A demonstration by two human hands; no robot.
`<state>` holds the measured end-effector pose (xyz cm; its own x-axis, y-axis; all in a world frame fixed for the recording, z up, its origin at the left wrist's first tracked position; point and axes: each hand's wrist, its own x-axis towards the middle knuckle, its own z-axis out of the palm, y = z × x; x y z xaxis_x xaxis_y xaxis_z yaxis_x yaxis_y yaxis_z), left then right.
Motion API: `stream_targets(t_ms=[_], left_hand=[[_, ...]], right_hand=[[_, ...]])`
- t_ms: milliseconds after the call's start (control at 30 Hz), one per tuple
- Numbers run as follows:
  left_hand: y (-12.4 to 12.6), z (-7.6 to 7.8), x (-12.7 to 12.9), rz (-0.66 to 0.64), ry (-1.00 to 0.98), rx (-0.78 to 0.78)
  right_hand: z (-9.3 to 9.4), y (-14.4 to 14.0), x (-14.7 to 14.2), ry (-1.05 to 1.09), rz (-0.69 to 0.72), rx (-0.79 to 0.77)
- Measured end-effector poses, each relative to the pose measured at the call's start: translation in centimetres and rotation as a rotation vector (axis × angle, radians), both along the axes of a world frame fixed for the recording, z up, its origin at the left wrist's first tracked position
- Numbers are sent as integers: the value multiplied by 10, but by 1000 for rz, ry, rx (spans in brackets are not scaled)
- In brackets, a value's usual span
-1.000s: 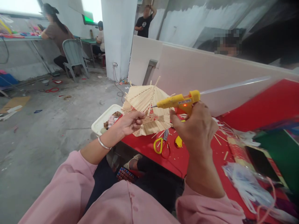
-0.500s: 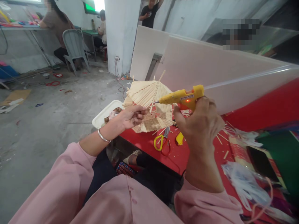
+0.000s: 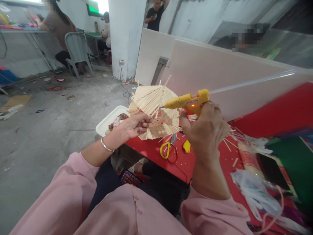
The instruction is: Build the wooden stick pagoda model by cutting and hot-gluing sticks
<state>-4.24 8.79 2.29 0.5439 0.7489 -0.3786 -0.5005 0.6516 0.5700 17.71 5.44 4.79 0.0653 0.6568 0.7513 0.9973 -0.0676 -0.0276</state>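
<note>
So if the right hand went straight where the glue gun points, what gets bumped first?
The glue gun would probably poke the stick roof, but depth is unclear: it might pass in front.

From here I see a yellow glue gun [image 3: 187, 100] held level in the right hand [image 3: 207, 125], an orange light glowing on its side. Its metal tip is just beside a short pale stick [image 3: 156, 113] pinched upright in the left hand [image 3: 135, 125]; whether they touch, I can't tell. Behind, on the red table [image 3: 146, 150], sits a many-sided model [image 3: 151, 99] of close-laid sticks, a few ends jutting up.
</note>
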Motion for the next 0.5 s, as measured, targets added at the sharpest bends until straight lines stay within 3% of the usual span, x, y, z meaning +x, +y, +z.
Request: stream_targets(t_ms=[500], left_hand=[[-4,-19,-8,40,-36,50]], right_hand=[[2,2,-3,-103,85,42]])
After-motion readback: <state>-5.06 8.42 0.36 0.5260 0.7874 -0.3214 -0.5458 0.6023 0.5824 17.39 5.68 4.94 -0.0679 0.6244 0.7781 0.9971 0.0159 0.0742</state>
